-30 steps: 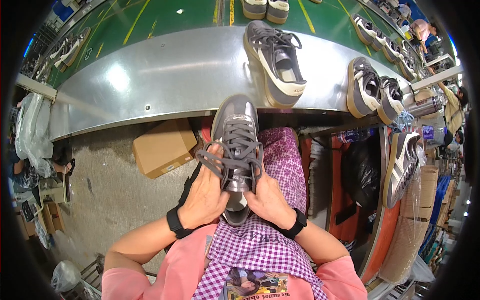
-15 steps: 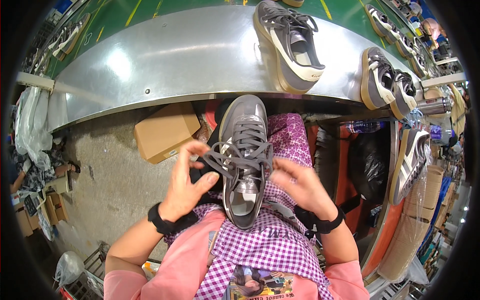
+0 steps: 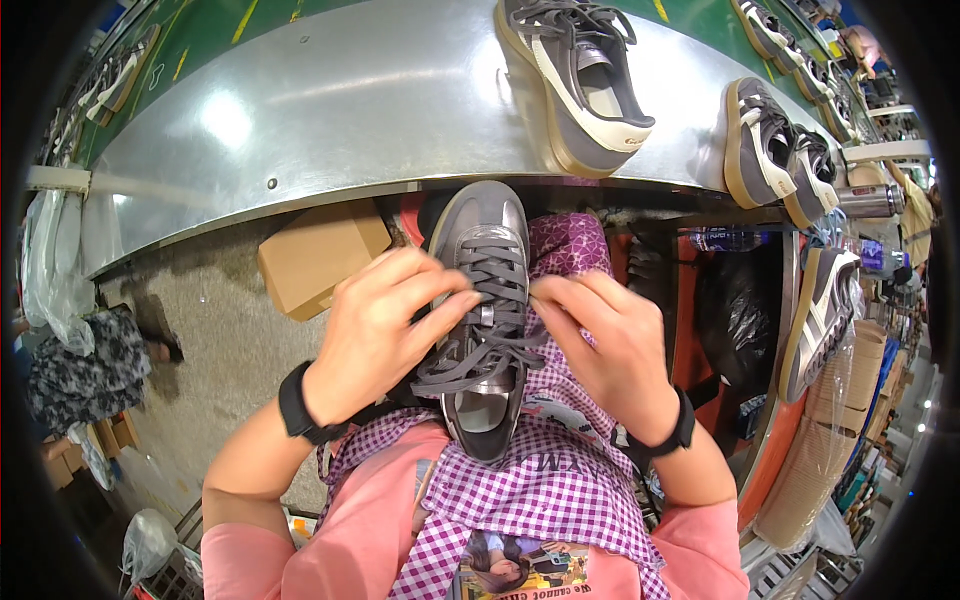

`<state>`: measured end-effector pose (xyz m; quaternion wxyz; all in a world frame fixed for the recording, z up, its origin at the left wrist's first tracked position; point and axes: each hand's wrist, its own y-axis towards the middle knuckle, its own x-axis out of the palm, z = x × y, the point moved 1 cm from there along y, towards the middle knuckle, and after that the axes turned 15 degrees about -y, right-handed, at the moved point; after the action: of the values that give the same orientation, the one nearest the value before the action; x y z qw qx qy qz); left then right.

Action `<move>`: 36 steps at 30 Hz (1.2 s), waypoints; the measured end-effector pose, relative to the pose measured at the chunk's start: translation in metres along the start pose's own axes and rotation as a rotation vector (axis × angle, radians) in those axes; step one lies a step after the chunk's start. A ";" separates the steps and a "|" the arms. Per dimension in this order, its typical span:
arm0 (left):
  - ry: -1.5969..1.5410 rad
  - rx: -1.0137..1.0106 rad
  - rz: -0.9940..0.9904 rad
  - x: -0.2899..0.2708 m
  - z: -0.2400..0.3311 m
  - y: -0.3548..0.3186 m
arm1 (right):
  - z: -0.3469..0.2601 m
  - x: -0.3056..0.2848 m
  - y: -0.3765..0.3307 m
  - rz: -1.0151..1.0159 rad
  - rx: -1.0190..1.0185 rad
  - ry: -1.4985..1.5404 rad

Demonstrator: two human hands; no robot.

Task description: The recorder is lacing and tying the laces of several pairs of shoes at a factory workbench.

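Note:
A dark grey sneaker [image 3: 482,215] rests on my lap, toe pointing away, its opening towards me. Grey shoelaces [image 3: 485,352] criss-cross its front, and their loose loops lie over the tongue near the opening. My left hand [image 3: 392,325] is closed at the left edge of the lacing, thumb and fingers pinched at a shoelace strand. On the opposite edge my right hand [image 3: 612,345] is also closed, its fingertips pinching at the lacing. The fingers hide the exact bits of lace between them.
Before me runs a metal ledge [image 3: 330,110] beside a green surface [image 3: 330,15]. Another grey sneaker [image 3: 590,90] stands on the ledge, with a pair [image 3: 765,150] farther right. A cardboard box [image 3: 325,255] lies below the ledge. At right, one more sneaker [image 3: 820,320] leans near brown cardboard sheets [image 3: 830,430].
Both hands have moved up along the lacing towards the toe and closed in on its edges. The loose lace loops, spread beside my fingers before, now lie lower across the tongue.

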<state>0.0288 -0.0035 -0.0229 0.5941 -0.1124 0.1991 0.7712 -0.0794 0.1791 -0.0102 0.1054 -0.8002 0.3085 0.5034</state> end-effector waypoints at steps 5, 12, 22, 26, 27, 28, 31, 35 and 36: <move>0.168 0.070 -0.077 0.014 -0.008 0.015 | -0.003 0.019 0.031 -0.101 -0.197 -0.308; 0.154 0.069 -0.156 0.010 -0.004 0.012 | -0.004 0.011 0.019 -0.037 -0.115 -0.140; 0.345 0.136 -0.147 0.008 0.004 0.001 | -0.001 0.014 0.015 -0.050 -0.079 -0.169; 0.198 0.035 0.001 0.005 0.001 -0.014 | -0.012 0.005 -0.001 -0.140 0.195 0.211; 0.140 -0.062 0.026 0.004 0.002 -0.018 | -0.008 0.003 -0.010 -0.143 0.194 0.214; 0.099 -0.111 0.024 0.004 -0.002 -0.023 | -0.004 0.003 -0.019 -0.207 0.154 0.255; -0.086 -0.244 0.062 0.011 0.000 -0.021 | -0.007 -0.001 -0.023 -0.272 0.167 0.321; -0.085 -0.324 0.006 0.013 0.003 -0.009 | -0.005 0.003 -0.008 -0.377 0.498 0.363; -0.117 -0.398 -0.092 0.012 0.002 -0.004 | -0.004 0.009 -0.006 -0.284 0.335 0.255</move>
<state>0.0297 0.0088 -0.0270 0.6054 -0.1915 0.0028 0.7725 -0.0700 0.1782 -0.0168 0.2664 -0.8640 0.2828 0.3203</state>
